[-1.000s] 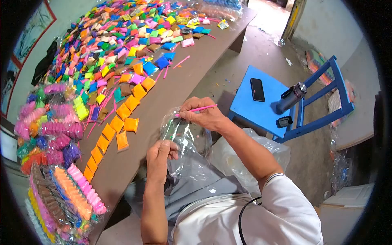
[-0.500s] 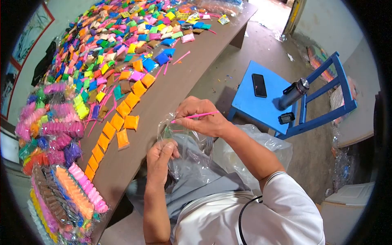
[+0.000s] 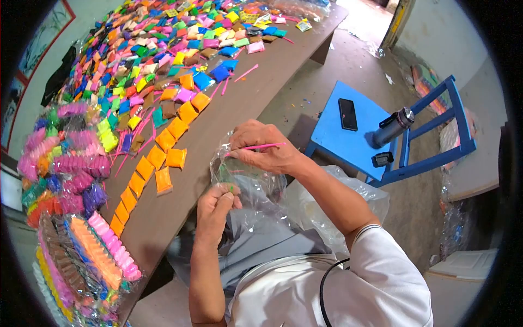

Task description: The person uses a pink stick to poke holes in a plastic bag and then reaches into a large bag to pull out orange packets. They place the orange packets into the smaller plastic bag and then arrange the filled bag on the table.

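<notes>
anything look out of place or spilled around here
Only small things. A white scrap and coloured specks lie on the floor, so it looks littered. On the table, two orange packets sit beside the neat orange row, not in it. Nothing looks plainly damaged.

Head-height view, forward and down

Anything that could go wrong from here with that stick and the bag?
Two risks, in my judgement. The pink stick in the right hand lies against the thin clear bag, so its tip might snag or tear the film. The bag also hangs past the edge of the table, above the lap; I can't tell how firmly the left hand grips it, so it could slip down.
</notes>
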Demonstrator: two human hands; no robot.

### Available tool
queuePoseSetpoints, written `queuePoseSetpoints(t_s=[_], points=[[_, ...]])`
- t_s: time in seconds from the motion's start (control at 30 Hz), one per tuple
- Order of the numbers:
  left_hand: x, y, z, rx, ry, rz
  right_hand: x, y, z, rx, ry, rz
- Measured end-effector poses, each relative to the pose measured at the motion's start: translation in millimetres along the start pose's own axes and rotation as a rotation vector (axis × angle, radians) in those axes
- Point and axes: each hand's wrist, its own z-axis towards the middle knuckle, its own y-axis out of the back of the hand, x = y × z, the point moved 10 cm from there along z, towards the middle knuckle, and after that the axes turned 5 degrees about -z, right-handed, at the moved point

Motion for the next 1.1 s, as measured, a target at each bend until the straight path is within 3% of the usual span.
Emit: queuePoseSetpoints(t_s=[0.2,0.5,0.57,0.67,0.77,0.83,0.9,1.1], points=[[21.6,16.5,10.8,-0.082,0.045,0.125,-27.9,-20.6,7.8,0.063,0.000,-0.001],[68.6,36.8,35.3,-0.199,0.157,0.063,-79.0,-55.6,24.7,0.120,0.018,-0.022],[75.7,42.0,40.0,-0.231,0.145,0.062,-74.5,-58.3,28.0,0.108,0.144,-0.131],[84.4,53.2,45.6,-0.286,0.105,0.064,-71.9,-38.0,28.7,-0.010,0.105,-0.337],[81.1,54.2,46.8,-0.332,0.082,0.053,-48.8,-22.1,26.9,0.043,-0.058,-0.318],[82.4,53.5,47.7,-0.348,0.091,0.039,-37.3,-29.3,17.2,0.100,-0.046,-0.316],[83.7,56.5,49.1,-0.379,0.072,0.105,-33.5,-60.3,-0.2,0.355,-0.098,-0.075],[76.6,52.1,47.7,-0.378,0.040,-0.009,-48.6,-69.9,-1.9,0.265,0.022,-0.245]])
